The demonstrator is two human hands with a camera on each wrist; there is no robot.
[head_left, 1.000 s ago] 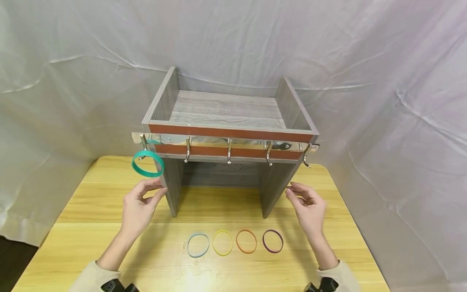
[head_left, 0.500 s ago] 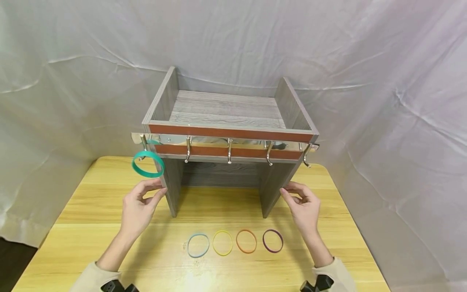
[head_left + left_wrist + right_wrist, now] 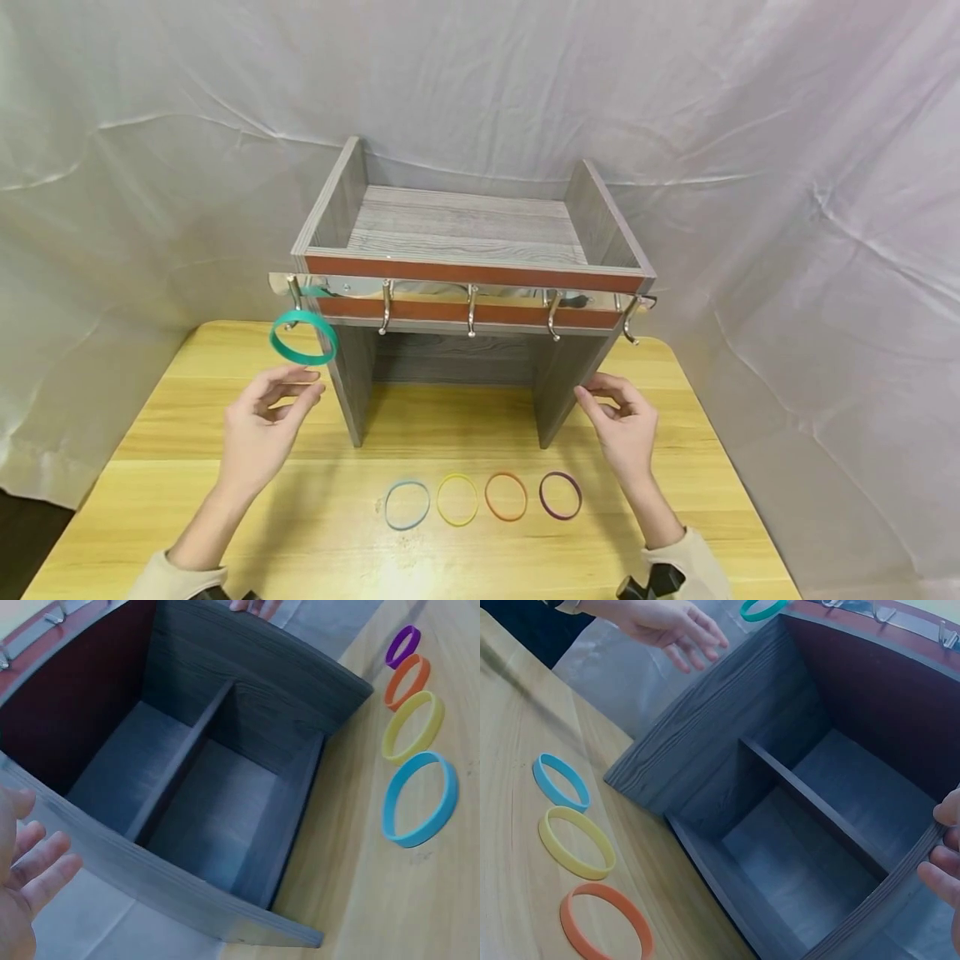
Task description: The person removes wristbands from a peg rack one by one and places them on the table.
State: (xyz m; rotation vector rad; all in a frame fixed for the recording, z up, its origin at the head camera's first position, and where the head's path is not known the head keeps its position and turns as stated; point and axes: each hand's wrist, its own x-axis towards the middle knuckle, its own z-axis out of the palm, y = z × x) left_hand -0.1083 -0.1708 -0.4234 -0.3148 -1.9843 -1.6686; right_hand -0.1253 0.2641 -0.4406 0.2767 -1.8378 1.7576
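A grey wooden shelf stands on the table, with a row of metal hooks along its front. A teal wristband hangs from the leftmost hook. Just below that band, my left hand is in the air with fingers apart, holding nothing, left of the shelf's left side panel. My right hand pinches the front edge of the right side panel between thumb and fingers. In the right wrist view, the thumb lies at that edge. On the table lie blue, yellow, orange and purple wristbands.
The wood-grain table reaches out on both sides of the shelf. Grey cloth hangs behind it and along the sides. The other hooks, such as the middle hook, jut forward without bands.
My right hand has moved left onto the right panel's edge. My left hand has let go of the left panel and drawn away to the left. The wristbands stay where they were.
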